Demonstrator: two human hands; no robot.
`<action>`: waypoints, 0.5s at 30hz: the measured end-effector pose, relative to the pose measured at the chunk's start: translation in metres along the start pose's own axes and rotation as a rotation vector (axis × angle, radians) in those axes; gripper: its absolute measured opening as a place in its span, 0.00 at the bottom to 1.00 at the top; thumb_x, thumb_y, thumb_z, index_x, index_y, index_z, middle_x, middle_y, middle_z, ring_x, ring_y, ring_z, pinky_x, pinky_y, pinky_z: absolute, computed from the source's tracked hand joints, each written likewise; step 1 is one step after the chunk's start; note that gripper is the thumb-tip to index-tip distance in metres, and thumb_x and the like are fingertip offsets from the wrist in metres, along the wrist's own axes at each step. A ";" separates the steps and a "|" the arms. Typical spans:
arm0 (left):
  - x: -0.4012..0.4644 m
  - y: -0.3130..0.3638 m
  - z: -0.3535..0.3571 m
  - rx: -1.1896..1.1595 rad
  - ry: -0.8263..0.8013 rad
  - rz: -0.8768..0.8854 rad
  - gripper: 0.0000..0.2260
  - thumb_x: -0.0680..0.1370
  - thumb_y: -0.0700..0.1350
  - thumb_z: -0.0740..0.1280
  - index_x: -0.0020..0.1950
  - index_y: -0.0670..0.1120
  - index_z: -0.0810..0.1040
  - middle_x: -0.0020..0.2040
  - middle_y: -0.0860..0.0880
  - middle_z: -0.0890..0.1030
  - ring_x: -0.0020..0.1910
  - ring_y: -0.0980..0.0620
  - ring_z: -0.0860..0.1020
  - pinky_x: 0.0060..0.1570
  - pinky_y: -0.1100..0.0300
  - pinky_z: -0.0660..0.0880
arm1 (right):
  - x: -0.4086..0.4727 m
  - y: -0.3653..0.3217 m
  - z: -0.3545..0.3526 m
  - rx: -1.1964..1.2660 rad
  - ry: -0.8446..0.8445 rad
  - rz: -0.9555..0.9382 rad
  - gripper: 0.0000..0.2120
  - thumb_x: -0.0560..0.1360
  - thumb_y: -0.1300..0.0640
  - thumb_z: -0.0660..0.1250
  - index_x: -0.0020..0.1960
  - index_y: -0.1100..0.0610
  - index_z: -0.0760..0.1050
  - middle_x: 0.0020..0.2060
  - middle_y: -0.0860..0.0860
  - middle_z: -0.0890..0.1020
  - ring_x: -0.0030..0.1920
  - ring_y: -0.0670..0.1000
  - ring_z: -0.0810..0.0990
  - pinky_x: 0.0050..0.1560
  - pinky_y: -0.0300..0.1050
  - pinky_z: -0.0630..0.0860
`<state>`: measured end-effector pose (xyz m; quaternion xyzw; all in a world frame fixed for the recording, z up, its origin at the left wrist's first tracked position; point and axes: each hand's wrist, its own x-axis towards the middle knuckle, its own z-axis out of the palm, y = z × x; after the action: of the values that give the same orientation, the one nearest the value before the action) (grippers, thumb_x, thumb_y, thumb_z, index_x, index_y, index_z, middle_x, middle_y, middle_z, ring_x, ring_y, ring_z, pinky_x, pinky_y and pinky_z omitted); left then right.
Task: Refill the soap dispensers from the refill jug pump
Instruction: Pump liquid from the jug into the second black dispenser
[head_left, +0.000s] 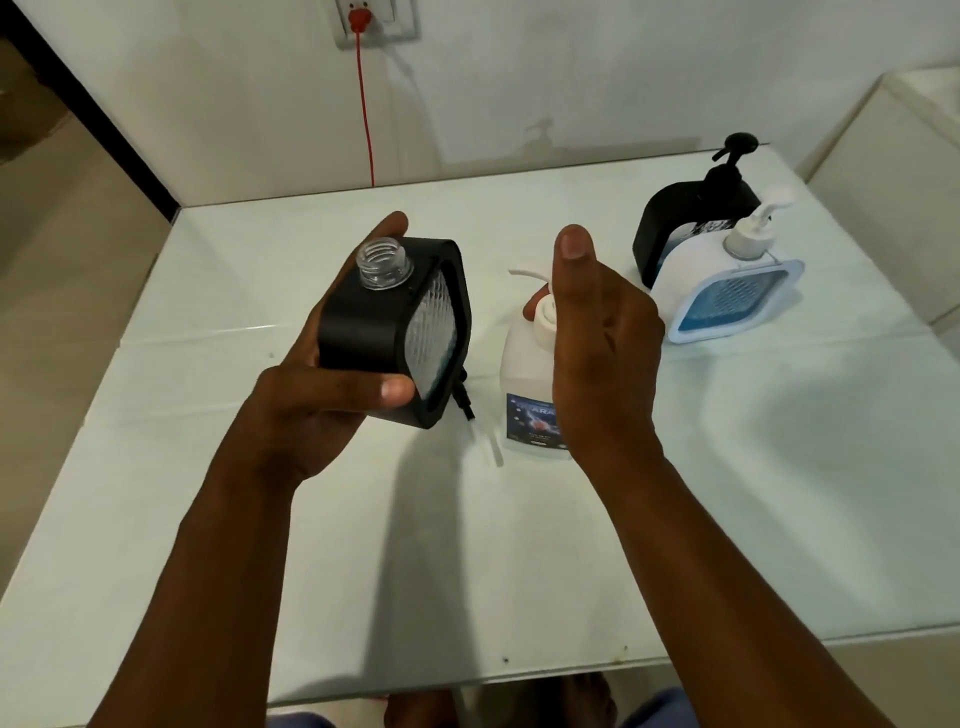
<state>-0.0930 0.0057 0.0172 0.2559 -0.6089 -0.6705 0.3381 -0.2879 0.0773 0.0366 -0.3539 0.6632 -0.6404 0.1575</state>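
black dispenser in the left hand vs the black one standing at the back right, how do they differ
The black square soap dispenser with the clear threaded neck has no pump fitted; the black pump-topped soap dispenser has its black pump screwed on. The first is gripped tilted above the white table by the left hand; the second stands upright on it, behind a white soap dispenser. Both share a black shell and a clear ribbed front.

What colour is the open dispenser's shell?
Black, around a clear ribbed bottle; the dispenser shows in the head view, in the left hand.
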 end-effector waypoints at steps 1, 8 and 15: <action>-0.002 0.000 -0.001 -0.005 0.003 -0.008 0.50 0.62 0.36 0.71 0.85 0.42 0.61 0.71 0.52 0.82 0.73 0.50 0.79 0.66 0.58 0.79 | 0.000 0.000 0.000 0.008 0.014 -0.016 0.26 0.75 0.31 0.55 0.29 0.50 0.62 0.25 0.48 0.68 0.33 0.57 0.70 0.40 0.57 0.72; -0.004 0.001 -0.005 -0.045 0.011 -0.018 0.53 0.58 0.38 0.81 0.82 0.41 0.64 0.68 0.52 0.85 0.73 0.51 0.79 0.66 0.59 0.79 | 0.002 0.003 -0.001 -0.018 0.050 -0.062 0.26 0.76 0.34 0.55 0.30 0.53 0.62 0.25 0.49 0.66 0.30 0.53 0.67 0.36 0.49 0.66; 0.006 0.004 0.007 0.062 -0.012 0.004 0.51 0.60 0.38 0.76 0.84 0.50 0.64 0.72 0.52 0.80 0.71 0.49 0.79 0.64 0.56 0.80 | 0.015 -0.009 -0.012 -0.039 -0.053 -0.089 0.28 0.76 0.34 0.55 0.39 0.57 0.76 0.33 0.46 0.79 0.40 0.47 0.79 0.47 0.44 0.76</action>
<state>-0.1013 0.0056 0.0221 0.2610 -0.6320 -0.6521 0.3275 -0.3038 0.0768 0.0505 -0.4031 0.6547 -0.6240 0.1394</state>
